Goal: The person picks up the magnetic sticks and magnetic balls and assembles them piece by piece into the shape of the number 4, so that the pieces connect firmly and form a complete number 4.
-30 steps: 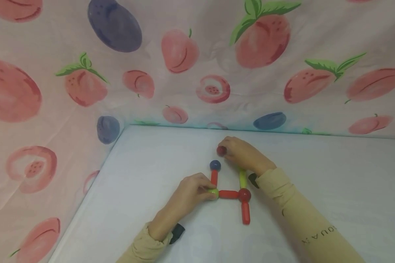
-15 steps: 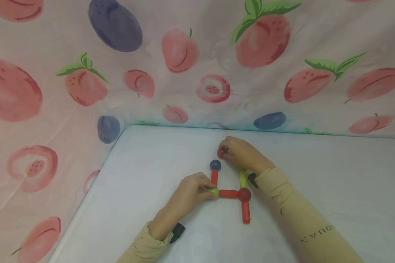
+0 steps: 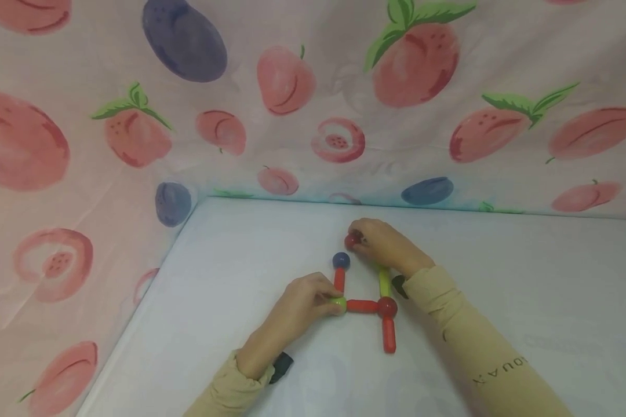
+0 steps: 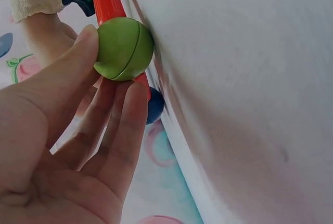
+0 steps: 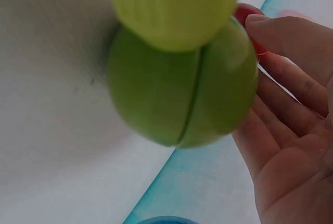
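In the head view, my left hand (image 3: 305,304) pinches a green ball (image 3: 339,304) between thumb and fingers; the left wrist view shows the grip on this ball (image 4: 125,48) close up. Red rods (image 3: 362,306) run from it, one up to a blue ball (image 3: 341,260) and one right to a larger red ball (image 3: 387,307). My right hand (image 3: 383,243) pinches a smaller red ball (image 3: 352,241) beyond the blue one. A yellow-green rod (image 3: 384,282) leads up under that hand to another green ball (image 5: 182,89), large in the right wrist view and hidden in the head view.
Another red rod (image 3: 389,335) extends from the larger red ball toward the person. Everything rests on a white-covered table (image 3: 229,249). Fruit-patterned cloth (image 3: 292,139) rises behind and on the left. Part of a blue thing (image 5: 166,220) shows at the right wrist view's bottom edge.
The small red ball and the right fingers on it have shifted very slightly right. The left hand keeps its place on the green ball.
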Motion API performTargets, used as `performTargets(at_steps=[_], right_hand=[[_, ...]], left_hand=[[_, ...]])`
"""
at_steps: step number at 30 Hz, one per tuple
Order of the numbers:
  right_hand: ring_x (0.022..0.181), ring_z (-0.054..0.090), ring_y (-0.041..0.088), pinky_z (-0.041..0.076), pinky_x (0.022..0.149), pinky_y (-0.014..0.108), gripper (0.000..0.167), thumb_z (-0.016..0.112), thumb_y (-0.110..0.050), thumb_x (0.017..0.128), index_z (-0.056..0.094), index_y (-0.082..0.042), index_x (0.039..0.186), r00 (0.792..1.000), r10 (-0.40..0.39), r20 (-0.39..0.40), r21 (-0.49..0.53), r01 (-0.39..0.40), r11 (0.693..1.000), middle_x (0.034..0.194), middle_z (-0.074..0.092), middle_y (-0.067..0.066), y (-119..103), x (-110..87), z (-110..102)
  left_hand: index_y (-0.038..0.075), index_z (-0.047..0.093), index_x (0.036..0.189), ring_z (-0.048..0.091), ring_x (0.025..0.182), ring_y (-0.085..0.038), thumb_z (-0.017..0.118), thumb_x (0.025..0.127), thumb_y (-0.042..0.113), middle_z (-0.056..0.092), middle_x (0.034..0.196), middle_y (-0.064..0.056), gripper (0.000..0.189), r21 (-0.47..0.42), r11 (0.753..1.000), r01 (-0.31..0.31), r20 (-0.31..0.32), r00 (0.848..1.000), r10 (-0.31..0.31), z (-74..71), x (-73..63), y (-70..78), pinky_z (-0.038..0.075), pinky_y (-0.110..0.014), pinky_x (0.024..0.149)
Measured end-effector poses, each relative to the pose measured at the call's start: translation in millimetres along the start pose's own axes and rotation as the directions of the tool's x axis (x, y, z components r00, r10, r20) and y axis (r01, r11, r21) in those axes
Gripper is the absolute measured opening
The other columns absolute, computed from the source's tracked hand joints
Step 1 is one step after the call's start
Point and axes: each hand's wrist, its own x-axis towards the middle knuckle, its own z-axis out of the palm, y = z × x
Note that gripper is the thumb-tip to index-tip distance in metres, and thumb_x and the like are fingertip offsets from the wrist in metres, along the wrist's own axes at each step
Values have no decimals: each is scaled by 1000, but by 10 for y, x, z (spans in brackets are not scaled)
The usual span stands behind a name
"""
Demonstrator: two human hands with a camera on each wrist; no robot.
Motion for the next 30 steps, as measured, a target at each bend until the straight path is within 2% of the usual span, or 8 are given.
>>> performTargets(at_steps=[8,11,19,24,30], right_hand=[[106,65,25,53,96,42,26,73,-10,89,67,-4,113,1000,1,-8,17,0,1000,107,69,9,-9,-20,9],[105,65,24,53,95,41,26,74,-10,89,67,-5,113,1000,16,-16,19,-15,1000,106,69,8,-6,-35,10],[105,65,23,53,95,40,26,74,-12,89,67,-8,114,999,29,-20,27,-29,999,106,68,6,-8,-101,-37],[104,65,23,54,94,40,30,76,-13,88,67,-6,115,999,8,-43,22,-7,1000,106,69,6,-15,-186,-71],[102,66,23,55,92,40,30,78,-12,86,67,-5,113,994,-51,-92,-7,50,999,103,68,6,-12,-313,-106]], left_hand=[[14,79,101,62,81,-6,83,80,19,68,93,7,22,42,999,-2,-2,1000,2,-22,0,38,53,-21,77],[16,79,101,60,83,-8,82,81,21,67,93,8,21,84,996,-11,9,1000,10,-21,10,44,52,-22,78],[14,78,106,59,84,-11,82,82,19,67,93,5,25,194,976,-102,43,995,95,-17,55,119,52,-23,79],[13,77,107,57,83,-11,82,82,19,67,91,4,26,229,966,-121,48,992,113,-7,73,199,51,-22,78],[13,78,104,54,80,-8,83,81,22,67,90,3,25,274,954,-125,24,992,123,24,93,201,50,-20,75]])
